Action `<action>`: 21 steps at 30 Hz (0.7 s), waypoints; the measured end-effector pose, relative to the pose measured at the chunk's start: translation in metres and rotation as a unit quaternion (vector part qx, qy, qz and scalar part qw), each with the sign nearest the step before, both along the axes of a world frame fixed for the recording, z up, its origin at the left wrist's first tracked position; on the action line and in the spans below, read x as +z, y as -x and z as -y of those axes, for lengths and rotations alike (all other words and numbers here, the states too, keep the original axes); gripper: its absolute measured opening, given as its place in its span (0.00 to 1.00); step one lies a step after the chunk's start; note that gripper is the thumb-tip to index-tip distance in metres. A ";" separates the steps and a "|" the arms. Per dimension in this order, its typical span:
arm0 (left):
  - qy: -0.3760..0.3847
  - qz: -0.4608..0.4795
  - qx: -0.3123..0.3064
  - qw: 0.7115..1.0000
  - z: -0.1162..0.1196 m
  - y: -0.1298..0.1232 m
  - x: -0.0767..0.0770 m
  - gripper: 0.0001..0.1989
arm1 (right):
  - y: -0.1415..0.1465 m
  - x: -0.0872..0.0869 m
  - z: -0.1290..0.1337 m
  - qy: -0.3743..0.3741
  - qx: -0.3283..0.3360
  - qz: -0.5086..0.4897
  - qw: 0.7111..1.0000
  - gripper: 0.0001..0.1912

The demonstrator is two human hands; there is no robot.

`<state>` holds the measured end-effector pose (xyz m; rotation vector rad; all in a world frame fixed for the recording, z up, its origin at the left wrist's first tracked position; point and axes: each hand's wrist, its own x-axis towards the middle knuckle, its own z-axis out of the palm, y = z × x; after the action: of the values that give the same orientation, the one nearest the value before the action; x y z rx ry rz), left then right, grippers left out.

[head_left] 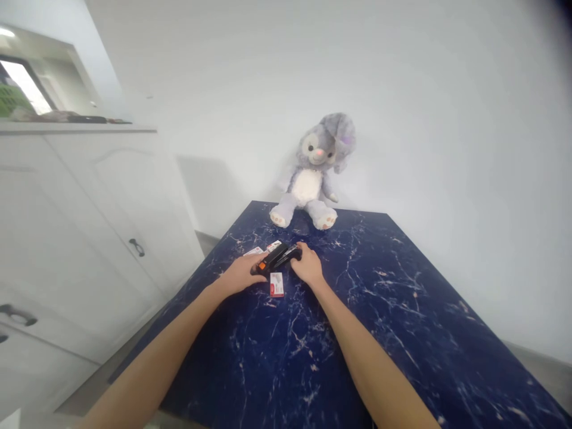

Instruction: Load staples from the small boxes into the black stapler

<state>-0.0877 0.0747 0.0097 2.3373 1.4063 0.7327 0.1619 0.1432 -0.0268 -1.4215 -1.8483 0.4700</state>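
A black stapler [274, 259] with an orange patch lies across the middle of the view, gripped at both ends. My left hand [241, 274] holds its orange end, and my right hand [306, 265] closes over its far end. Just below it, a small red and white box [277, 285] stands on the table near my fingers. Two similar flat boxes [255, 251] [274, 245] lie behind the stapler, partly hidden by it. All of this rests on a dark blue marble-patterned table [357, 333].
A grey plush rabbit [310, 173] sits at the table's far edge against a white wall [447, 119]. White cabinets [102, 238] with dark metal handles stand to the left, and a shelf top [75, 126] holds assorted items.
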 end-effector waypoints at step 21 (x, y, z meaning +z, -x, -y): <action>-0.099 0.002 0.057 0.993 -0.005 -0.003 -0.012 0.24 | 0.014 0.003 0.010 0.010 0.041 -0.049 0.998 0.40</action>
<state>-0.0844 0.0796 -0.0027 2.4145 1.5413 0.9474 0.1483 0.1332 -0.0241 -1.3165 -1.8324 0.5905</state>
